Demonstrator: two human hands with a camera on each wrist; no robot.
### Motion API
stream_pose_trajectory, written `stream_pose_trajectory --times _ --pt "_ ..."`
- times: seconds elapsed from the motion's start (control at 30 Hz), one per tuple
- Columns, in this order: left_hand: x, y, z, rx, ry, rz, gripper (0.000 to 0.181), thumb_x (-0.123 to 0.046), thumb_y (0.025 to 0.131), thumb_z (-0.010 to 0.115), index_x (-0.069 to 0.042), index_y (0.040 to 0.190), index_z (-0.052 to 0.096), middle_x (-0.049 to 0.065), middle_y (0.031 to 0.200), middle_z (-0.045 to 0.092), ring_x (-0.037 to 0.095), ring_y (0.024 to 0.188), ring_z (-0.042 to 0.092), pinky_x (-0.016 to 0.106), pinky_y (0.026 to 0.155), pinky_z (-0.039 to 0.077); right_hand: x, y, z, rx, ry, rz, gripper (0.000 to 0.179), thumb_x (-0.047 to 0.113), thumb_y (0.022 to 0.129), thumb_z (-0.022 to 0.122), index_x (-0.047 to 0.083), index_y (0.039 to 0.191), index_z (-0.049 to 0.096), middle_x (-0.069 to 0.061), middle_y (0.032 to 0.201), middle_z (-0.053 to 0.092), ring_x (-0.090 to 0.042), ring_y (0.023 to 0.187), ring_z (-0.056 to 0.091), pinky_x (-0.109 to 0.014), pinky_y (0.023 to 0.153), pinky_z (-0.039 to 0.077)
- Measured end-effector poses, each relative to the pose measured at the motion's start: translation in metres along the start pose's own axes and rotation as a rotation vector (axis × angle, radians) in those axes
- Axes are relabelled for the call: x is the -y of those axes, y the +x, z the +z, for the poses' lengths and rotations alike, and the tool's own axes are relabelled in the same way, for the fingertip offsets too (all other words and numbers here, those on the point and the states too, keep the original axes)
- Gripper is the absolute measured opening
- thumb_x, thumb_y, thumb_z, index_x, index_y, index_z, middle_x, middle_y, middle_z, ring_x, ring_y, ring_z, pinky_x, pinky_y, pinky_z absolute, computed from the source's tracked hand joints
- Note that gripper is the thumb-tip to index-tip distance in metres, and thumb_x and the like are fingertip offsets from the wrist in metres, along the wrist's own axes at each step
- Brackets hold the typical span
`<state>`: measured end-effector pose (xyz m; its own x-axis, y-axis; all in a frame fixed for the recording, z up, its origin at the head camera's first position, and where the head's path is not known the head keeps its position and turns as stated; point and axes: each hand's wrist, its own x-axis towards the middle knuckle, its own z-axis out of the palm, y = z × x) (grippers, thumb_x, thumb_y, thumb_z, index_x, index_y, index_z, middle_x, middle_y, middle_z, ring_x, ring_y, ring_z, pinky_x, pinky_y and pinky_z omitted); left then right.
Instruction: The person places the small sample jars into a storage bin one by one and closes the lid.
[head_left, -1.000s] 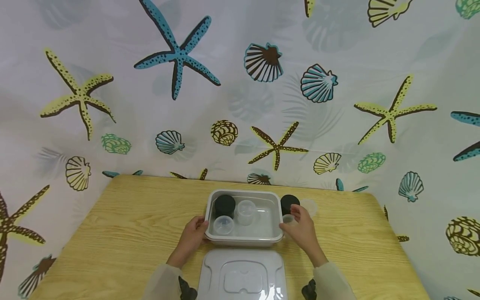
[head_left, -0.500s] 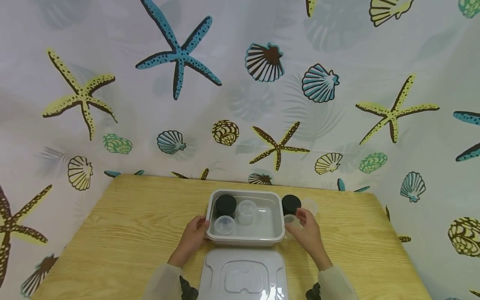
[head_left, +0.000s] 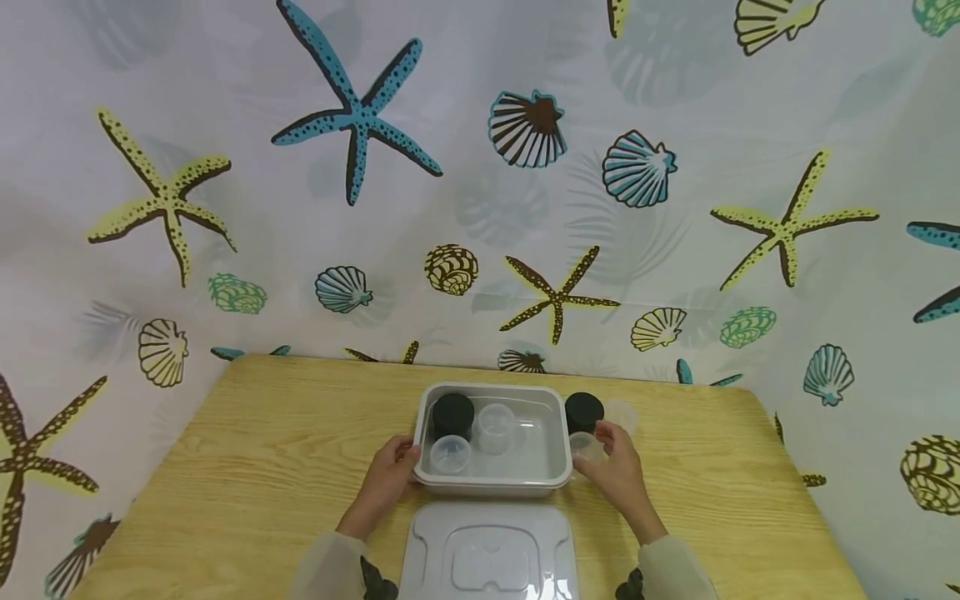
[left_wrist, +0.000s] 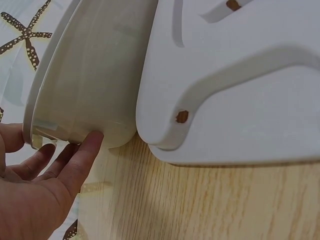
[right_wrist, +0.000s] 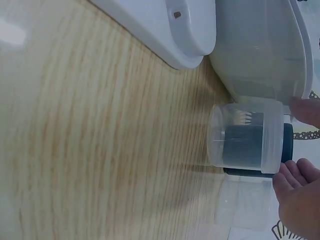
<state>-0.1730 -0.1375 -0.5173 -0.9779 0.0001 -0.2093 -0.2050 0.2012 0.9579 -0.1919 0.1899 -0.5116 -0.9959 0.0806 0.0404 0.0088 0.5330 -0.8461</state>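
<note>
A white plastic bin (head_left: 493, 488) stands upright mid-table. In it are a black round jar (head_left: 452, 412) and two clear plastic cups (head_left: 450, 454). My left hand (head_left: 392, 472) grips the bin's left rim; in the left wrist view, the thumb lies at the rim and the fingers (left_wrist: 89, 150) reach under it against the wall. Just right of the bin, my right hand (head_left: 618, 475) holds another clear plastic cup (right_wrist: 220, 115) near its rim, between thumb and fingertips. The cup looks upright, its base at the table. Part of it is hidden by the hand in the head view.
A white lid (head_left: 491, 558) lies flat in front of the bin. Behind the right-hand cup stands a second black jar (head_left: 584, 410), with another clear container (head_left: 621, 414) beside it. A patterned curtain (head_left: 480, 200) hangs along the wooden table's (head_left: 262, 467) back edge.
My right hand has moved slightly right, away from the bin's right rim, to the clear cup beside it. The left hand has stayed at the left rim.
</note>
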Motion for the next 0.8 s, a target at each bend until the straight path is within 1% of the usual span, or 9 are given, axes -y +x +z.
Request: stream_pose_trajectory --times 0.23,0.4,0.5,0.73,0.8 --pt "-0.002 -0.002 0.0 -0.005 -0.009 0.016 0.038 -0.014 0.102 0.04 0.008 0.133 0.042 0.029 0.125 0.052 0.03 0.102 0.06 0.045 0.082 0.056 0.0 0.0 0.001 0.0 -0.004 -0.024 0.066 0.005 0.076 0.076 -0.008 0.131 0.043 -0.027 0.127 0.05 -0.042 0.121 0.049 -0.048 0.106 0.041" --pt "-0.001 -0.002 0.0 -0.009 -0.008 0.019 0.037 -0.014 0.102 0.04 0.008 0.133 0.042 0.029 0.124 0.053 0.029 0.101 0.06 0.046 0.081 0.056 -0.005 0.0 0.004 0.01 -0.013 -0.005 0.068 0.007 0.074 0.078 -0.008 0.131 0.043 -0.027 0.13 0.049 -0.042 0.122 0.049 -0.049 0.105 0.041" --pt "-0.001 -0.002 0.001 -0.012 -0.008 0.01 0.037 -0.014 0.102 0.041 0.007 0.133 0.043 0.028 0.125 0.053 0.03 0.103 0.06 0.045 0.082 0.056 -0.009 -0.001 0.007 0.013 -0.023 0.014 0.071 0.01 0.072 0.08 -0.007 0.131 0.044 -0.026 0.132 0.048 -0.042 0.123 0.048 -0.05 0.104 0.042" --pt "0.0 -0.002 0.001 -0.009 -0.01 0.0 0.038 -0.014 0.102 0.041 0.007 0.134 0.042 0.028 0.126 0.052 0.033 0.108 0.058 0.045 0.084 0.055 -0.016 -0.001 0.012 -0.016 -0.016 -0.025 0.07 0.011 0.069 0.081 -0.009 0.127 0.047 -0.028 0.128 0.049 -0.043 0.118 0.051 -0.052 0.1 0.044" --pt "0.0 -0.002 0.001 -0.007 -0.013 -0.002 0.039 -0.014 0.102 0.041 0.007 0.134 0.041 0.028 0.127 0.051 0.034 0.109 0.057 0.045 0.084 0.056 -0.016 -0.002 0.012 -0.02 -0.014 -0.024 0.069 0.012 0.069 0.081 -0.008 0.127 0.047 -0.028 0.128 0.049 -0.042 0.117 0.052 -0.053 0.099 0.044"
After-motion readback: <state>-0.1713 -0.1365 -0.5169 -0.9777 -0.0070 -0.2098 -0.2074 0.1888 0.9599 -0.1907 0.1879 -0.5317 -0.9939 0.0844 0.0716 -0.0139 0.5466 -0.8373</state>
